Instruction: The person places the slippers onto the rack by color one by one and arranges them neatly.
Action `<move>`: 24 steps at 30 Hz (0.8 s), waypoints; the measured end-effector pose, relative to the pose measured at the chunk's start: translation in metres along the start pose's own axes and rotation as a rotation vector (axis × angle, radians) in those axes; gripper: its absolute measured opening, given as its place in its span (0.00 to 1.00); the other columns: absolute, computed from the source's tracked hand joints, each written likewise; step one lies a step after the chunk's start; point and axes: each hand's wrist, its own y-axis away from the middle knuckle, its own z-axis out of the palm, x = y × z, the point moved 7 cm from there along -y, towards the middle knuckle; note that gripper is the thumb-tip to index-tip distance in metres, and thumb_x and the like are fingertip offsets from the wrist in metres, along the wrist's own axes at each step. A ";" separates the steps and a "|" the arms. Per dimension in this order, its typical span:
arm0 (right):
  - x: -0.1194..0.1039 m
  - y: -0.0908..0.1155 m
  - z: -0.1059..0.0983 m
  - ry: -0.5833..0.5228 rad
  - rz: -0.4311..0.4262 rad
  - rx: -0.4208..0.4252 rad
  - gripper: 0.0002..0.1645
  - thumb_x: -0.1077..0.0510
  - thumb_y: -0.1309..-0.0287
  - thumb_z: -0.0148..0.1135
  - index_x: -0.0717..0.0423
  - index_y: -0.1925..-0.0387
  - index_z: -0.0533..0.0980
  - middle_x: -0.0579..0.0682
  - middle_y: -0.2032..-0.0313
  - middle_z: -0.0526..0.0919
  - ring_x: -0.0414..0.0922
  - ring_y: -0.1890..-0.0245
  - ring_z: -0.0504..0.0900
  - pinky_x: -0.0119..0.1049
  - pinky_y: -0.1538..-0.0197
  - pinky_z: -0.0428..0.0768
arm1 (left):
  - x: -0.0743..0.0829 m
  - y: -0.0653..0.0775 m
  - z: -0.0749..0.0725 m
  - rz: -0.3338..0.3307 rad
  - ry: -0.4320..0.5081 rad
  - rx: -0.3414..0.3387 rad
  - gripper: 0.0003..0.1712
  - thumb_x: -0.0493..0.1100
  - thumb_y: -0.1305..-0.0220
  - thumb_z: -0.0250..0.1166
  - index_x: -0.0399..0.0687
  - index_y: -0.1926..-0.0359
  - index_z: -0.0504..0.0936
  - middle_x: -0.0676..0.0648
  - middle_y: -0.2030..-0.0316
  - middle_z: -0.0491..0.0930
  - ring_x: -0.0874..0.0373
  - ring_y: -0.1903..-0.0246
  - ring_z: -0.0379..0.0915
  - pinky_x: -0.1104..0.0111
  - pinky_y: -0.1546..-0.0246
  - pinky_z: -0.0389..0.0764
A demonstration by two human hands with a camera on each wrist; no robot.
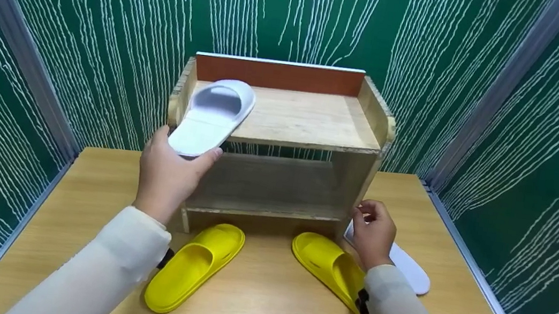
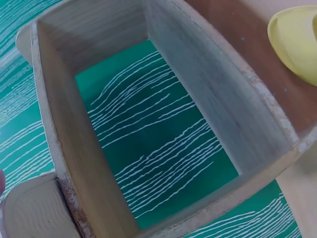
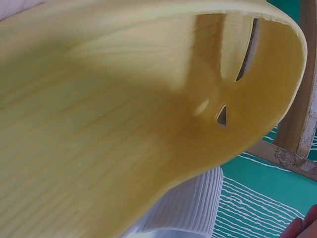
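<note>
A white slide slipper [image 1: 202, 133] is gripped at its heel by my left hand [image 1: 169, 175], thumb on the right edge and fingers on the left. Its toe points away, over the left part of the wooden rack's [image 1: 311, 120] top shelf. In the left wrist view, part of this slipper [image 2: 39, 210] shows beside the rack board. My right hand [image 1: 376, 234], loosely curled with nothing held, is by the rack's right side. It overlaps a second white slipper [image 1: 411, 271] on the floor. That slipper's ribbed strap [image 3: 190, 206] shows in the right wrist view, with my fingertips [image 3: 293, 229] apart from it.
Two yellow slippers lie on the wood-look floor [image 1: 261, 295], one left [image 1: 182, 279] and one right [image 1: 317, 262], before the rack. My right forearm partly covers the right one. Green walls [image 1: 319, 16] with white streaks stand behind and on both sides.
</note>
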 end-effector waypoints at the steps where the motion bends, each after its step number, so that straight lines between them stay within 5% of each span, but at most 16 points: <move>1: 0.000 0.000 0.000 0.002 0.004 -0.002 0.11 0.57 0.26 0.65 0.50 0.46 0.79 0.50 0.50 0.85 0.49 0.50 0.77 0.39 0.42 0.79 | -0.002 0.002 0.000 0.005 0.001 0.000 0.62 0.62 0.42 0.78 0.41 0.19 0.55 0.39 0.27 0.67 0.44 0.34 0.66 0.52 0.25 0.69; 10: 0.002 0.002 0.001 -0.001 0.031 -0.007 0.12 0.54 0.26 0.64 0.46 0.44 0.78 0.46 0.48 0.84 0.48 0.49 0.77 0.40 0.38 0.81 | -0.011 0.010 0.003 0.076 0.043 0.021 0.48 0.55 0.36 0.75 0.41 0.24 0.63 0.41 0.32 0.71 0.46 0.37 0.70 0.54 0.30 0.75; 17: 0.001 0.003 0.001 0.002 0.027 -0.011 0.12 0.56 0.26 0.64 0.47 0.45 0.78 0.47 0.49 0.84 0.49 0.49 0.77 0.41 0.38 0.80 | -0.012 0.011 0.009 0.038 0.095 0.047 0.46 0.54 0.36 0.76 0.42 0.26 0.64 0.43 0.34 0.72 0.48 0.39 0.70 0.54 0.30 0.76; 24: -0.001 0.001 0.001 0.014 -0.032 0.021 0.10 0.58 0.27 0.65 0.51 0.48 0.78 0.51 0.52 0.86 0.49 0.54 0.77 0.38 0.48 0.79 | -0.009 0.008 0.014 0.029 0.133 0.084 0.46 0.53 0.37 0.77 0.42 0.28 0.63 0.42 0.35 0.71 0.49 0.39 0.69 0.55 0.30 0.75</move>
